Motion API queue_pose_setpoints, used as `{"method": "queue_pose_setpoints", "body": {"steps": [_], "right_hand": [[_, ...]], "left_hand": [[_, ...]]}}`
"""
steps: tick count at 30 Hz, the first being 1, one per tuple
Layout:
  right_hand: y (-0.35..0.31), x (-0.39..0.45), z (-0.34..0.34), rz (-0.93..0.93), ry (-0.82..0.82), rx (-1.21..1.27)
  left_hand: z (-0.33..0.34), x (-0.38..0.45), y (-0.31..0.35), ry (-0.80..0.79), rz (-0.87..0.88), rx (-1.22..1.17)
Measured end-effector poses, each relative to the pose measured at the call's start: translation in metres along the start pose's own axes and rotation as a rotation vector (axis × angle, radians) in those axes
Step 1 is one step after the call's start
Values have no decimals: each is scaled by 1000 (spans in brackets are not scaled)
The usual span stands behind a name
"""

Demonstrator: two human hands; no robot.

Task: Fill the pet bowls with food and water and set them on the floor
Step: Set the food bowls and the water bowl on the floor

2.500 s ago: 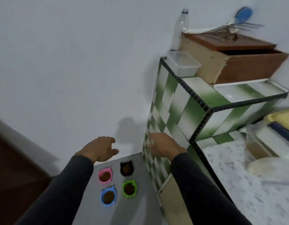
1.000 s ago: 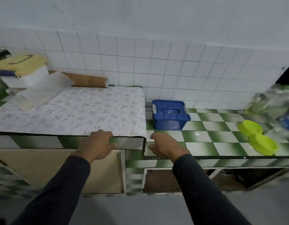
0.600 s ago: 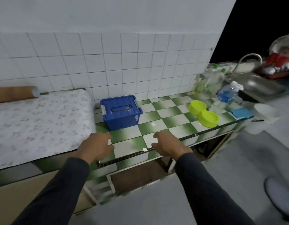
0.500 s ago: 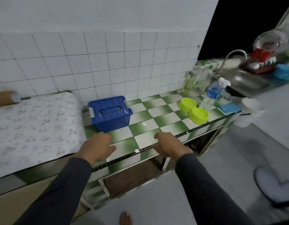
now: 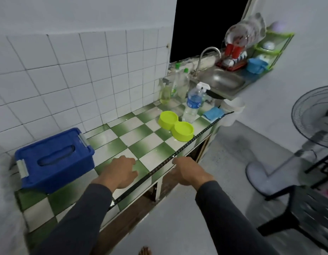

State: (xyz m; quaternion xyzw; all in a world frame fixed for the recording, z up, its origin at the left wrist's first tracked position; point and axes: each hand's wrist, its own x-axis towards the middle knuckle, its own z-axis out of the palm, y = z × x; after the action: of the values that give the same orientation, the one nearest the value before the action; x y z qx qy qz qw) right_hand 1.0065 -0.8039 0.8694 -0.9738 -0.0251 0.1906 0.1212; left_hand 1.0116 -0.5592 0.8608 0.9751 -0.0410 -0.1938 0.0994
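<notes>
A lime-green double pet bowl [image 5: 176, 125] sits upside down near the front edge of the green-and-white checkered counter [image 5: 141, 137]. Just behind it stands a clear water bottle with a blue label [image 5: 193, 105]. A blue lidded plastic box [image 5: 54, 159] rests on the counter at the left. My left hand [image 5: 121, 171] hovers over the counter, fingers loosely curled, holding nothing. My right hand [image 5: 189, 172] hangs in front of the counter edge, also empty. Both hands are well short of the bowl.
A steel sink with a tap [image 5: 220, 80] lies at the counter's far end, beside soap bottles [image 5: 175, 87] and a blue cloth [image 5: 213, 113]. A standing fan [image 5: 314, 122] and a dark chair [image 5: 310, 212] occupy the floor at right. A white bucket [image 5: 233, 112] hangs by the counter's end.
My view has swung right from the floor bowls by the wall, along the counter, to the sink end. The green bowl and bottle are now nearer the centre; both hands stay empty.
</notes>
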Motion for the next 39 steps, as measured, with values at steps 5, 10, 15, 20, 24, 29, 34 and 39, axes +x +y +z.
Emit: {"method": "queue_pose_setpoints", "body": {"steps": [5, 10, 15, 20, 24, 29, 34, 39], "right_hand": [[21, 44, -21, 62, 6, 50], [43, 81, -37, 86, 17, 87], [68, 116, -49, 116, 36, 111], [98, 154, -58, 115, 35, 97], [127, 187, -68, 91, 30, 71], [164, 225, -82, 79, 36, 96], [197, 261, -93, 74, 17, 121], [218, 288, -90, 47, -25, 156]], "left_hand": [[-14, 65, 21, -28, 40, 4], [-27, 114, 41, -32, 99, 55], [-33, 158, 61, -48, 117, 52], [-28, 201, 80, -76, 111, 46], [-25, 238, 97, -72, 96, 36], [-22, 282, 118, -56, 54, 17], [-15, 314, 137, -38, 7, 41], [-7, 334, 145, -16, -30, -54]]}}
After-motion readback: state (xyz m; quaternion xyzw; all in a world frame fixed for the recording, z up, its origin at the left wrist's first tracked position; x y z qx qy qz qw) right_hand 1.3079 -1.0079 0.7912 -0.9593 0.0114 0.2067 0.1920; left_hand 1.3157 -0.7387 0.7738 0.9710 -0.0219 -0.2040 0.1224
